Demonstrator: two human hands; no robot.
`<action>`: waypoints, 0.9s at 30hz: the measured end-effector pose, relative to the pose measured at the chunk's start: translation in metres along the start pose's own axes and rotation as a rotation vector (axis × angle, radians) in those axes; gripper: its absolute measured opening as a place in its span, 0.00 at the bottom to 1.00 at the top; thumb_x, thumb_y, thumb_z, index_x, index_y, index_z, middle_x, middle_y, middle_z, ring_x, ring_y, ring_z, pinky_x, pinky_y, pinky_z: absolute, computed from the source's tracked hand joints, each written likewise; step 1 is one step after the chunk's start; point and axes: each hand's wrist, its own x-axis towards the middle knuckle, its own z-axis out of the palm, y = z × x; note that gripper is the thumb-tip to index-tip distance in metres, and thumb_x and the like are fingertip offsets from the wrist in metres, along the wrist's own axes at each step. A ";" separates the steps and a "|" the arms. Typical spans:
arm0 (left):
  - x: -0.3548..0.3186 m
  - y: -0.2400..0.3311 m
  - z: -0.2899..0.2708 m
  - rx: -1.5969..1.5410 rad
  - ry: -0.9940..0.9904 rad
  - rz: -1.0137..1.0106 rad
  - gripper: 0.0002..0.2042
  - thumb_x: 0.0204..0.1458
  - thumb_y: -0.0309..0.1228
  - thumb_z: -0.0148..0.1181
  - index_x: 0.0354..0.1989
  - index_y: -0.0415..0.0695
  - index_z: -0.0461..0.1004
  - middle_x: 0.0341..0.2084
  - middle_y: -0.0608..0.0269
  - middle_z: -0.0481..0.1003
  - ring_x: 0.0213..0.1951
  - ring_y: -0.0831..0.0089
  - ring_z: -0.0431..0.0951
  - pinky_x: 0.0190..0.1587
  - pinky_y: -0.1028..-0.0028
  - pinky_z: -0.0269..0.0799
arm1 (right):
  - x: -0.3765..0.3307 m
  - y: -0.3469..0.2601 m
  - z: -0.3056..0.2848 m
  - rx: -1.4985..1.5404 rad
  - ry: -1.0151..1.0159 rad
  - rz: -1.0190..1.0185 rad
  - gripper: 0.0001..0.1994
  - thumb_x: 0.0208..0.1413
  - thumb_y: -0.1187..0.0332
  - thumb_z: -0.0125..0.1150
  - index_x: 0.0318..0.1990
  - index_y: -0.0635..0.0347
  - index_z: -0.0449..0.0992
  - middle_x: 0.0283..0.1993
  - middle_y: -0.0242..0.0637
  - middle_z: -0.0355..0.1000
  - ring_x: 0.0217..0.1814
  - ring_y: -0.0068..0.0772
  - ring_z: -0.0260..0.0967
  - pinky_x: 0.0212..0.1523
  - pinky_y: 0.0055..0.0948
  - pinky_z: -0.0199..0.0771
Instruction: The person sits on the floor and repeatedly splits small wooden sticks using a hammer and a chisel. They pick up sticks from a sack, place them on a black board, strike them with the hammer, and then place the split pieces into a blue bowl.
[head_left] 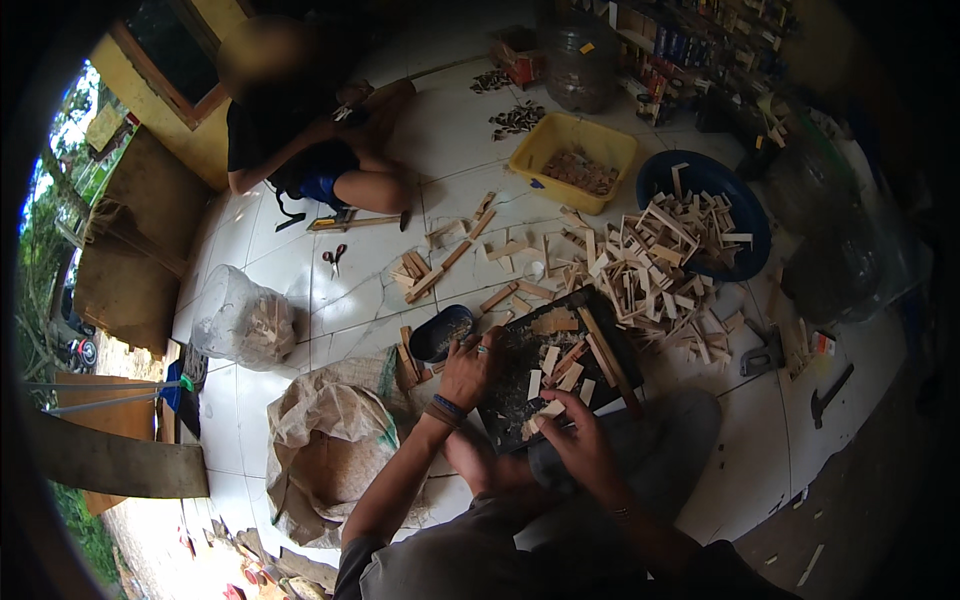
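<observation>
My left hand point(468, 372), with a ring and wristbands, is at the near right rim of a small dark blue oval tray point(442, 333) of tiny bits. Its fingers are bent down and drawn in; what they pinch, if anything, is hidden. Between the thumb and fingers of my right hand point(580, 440) is a small pale wood piece point(552, 409). That hand is over the near part of a black board point(502, 402) across my lap. Several small wood pieces point(571, 376) lie loose on the board, beside a long wooden strip point(606, 350) along its right side.
A heap of wood pieces point(655, 265) spills from a blue basin point(762, 225). Behind it stands a yellow tub point(530, 150). An open sack point(300, 430) and a plastic bag point(240, 320) are at left. A hammer point(830, 395) lies right. Another person point(290, 140) sits far left near scissors point(335, 258).
</observation>
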 end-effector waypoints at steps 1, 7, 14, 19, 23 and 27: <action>0.001 0.000 -0.001 -0.073 0.063 -0.035 0.25 0.56 0.30 0.63 0.62 0.38 0.66 0.50 0.50 0.78 0.51 0.46 0.78 0.54 0.51 0.70 | 0.000 0.000 0.000 0.007 0.007 0.024 0.19 0.65 0.71 0.65 0.62 0.60 0.73 0.53 0.37 0.77 0.50 0.22 0.74 0.48 0.25 0.75; 0.004 0.004 -0.011 -0.240 0.069 -0.125 0.25 0.52 0.27 0.70 0.58 0.39 0.68 0.44 0.53 0.80 0.45 0.48 0.81 0.48 0.58 0.77 | 0.003 0.004 0.002 0.058 0.014 0.004 0.20 0.64 0.69 0.66 0.61 0.62 0.73 0.55 0.44 0.77 0.58 0.30 0.75 0.56 0.30 0.74; 0.000 -0.007 -0.010 0.045 -0.057 0.096 0.28 0.53 0.28 0.56 0.66 0.40 0.66 0.44 0.50 0.80 0.56 0.52 0.76 0.54 0.54 0.68 | 0.000 0.013 0.000 0.045 0.017 -0.043 0.20 0.63 0.66 0.67 0.60 0.60 0.73 0.48 0.45 0.79 0.46 0.31 0.78 0.47 0.32 0.76; 0.008 -0.003 0.000 0.213 -0.116 0.229 0.26 0.55 0.30 0.56 0.66 0.46 0.70 0.52 0.55 0.79 0.58 0.57 0.76 0.58 0.55 0.66 | 0.005 0.023 0.003 0.006 0.018 -0.053 0.20 0.63 0.65 0.68 0.60 0.60 0.74 0.49 0.44 0.79 0.44 0.32 0.79 0.46 0.32 0.77; 0.019 0.007 0.002 0.299 -0.094 0.292 0.25 0.57 0.29 0.53 0.66 0.49 0.71 0.51 0.57 0.79 0.55 0.59 0.78 0.52 0.59 0.69 | 0.010 0.032 0.005 -0.009 0.022 -0.051 0.20 0.61 0.64 0.69 0.58 0.60 0.75 0.50 0.46 0.79 0.45 0.36 0.79 0.47 0.34 0.78; 0.033 0.011 0.001 0.311 -0.403 0.189 0.21 0.57 0.30 0.54 0.61 0.51 0.75 0.46 0.54 0.80 0.52 0.57 0.79 0.49 0.58 0.71 | 0.011 0.040 0.008 -0.085 0.064 -0.024 0.20 0.59 0.71 0.70 0.58 0.64 0.75 0.49 0.42 0.78 0.45 0.32 0.77 0.45 0.33 0.79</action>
